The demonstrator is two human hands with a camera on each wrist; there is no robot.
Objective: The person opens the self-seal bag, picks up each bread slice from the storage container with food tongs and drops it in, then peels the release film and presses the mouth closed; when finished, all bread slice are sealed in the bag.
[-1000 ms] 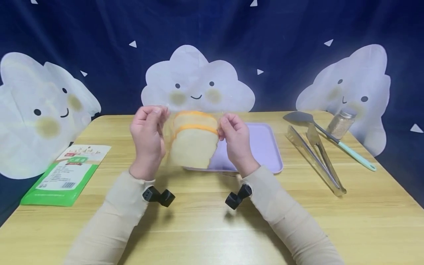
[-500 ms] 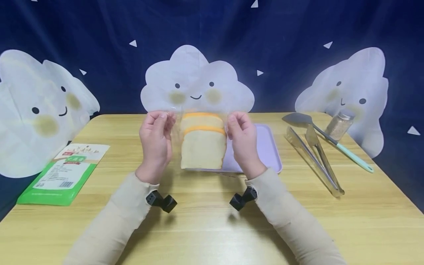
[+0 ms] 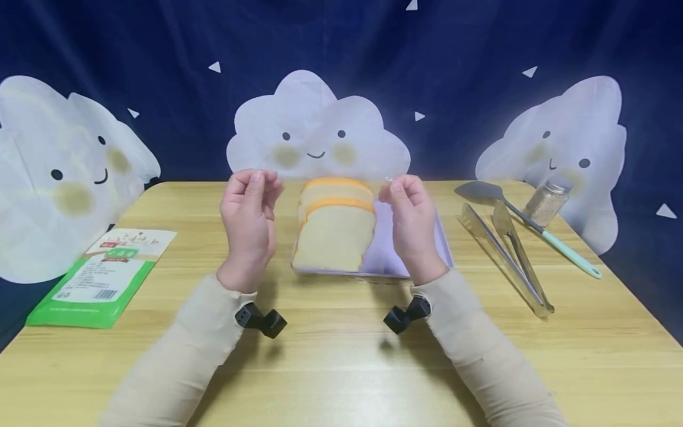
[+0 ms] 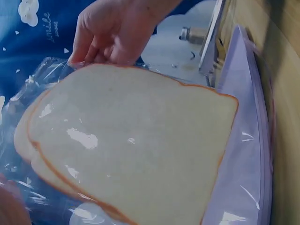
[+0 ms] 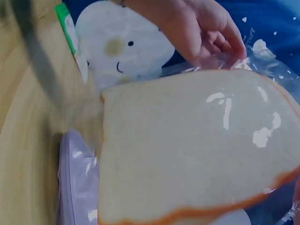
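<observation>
Slices of bread (image 3: pixel 336 237) with orange-brown crusts hang upright inside a clear plastic bag (image 4: pixel 49 70), one slice standing higher behind the front one. My left hand (image 3: pixel 248 222) pinches the bag's upper left edge between thumb and fingers. At the opposite upper edge, my right hand (image 3: pixel 413 222) pinches the film the same way. The bag is almost invisible in the head view, but glossy reflections mark it in both wrist views. Behind and below the bread, a lilac tray (image 3: pixel 388 252) is partly covered by it.
A green and white packet (image 3: pixel 101 279) lies on the wooden table (image 3: pixel 331 373) at the left. On the right are metal tongs (image 3: pixel 509 261), a spatula (image 3: pixel 565 252) with a mint handle, and a lidded glass jar (image 3: pixel 548 201). A dark cloud-patterned curtain (image 3: pixel 331 41) hangs behind.
The bagged bread has shifted right, over the left part of the tray. My right hand has moved right with it, and my hands are farther apart than a second ago.
</observation>
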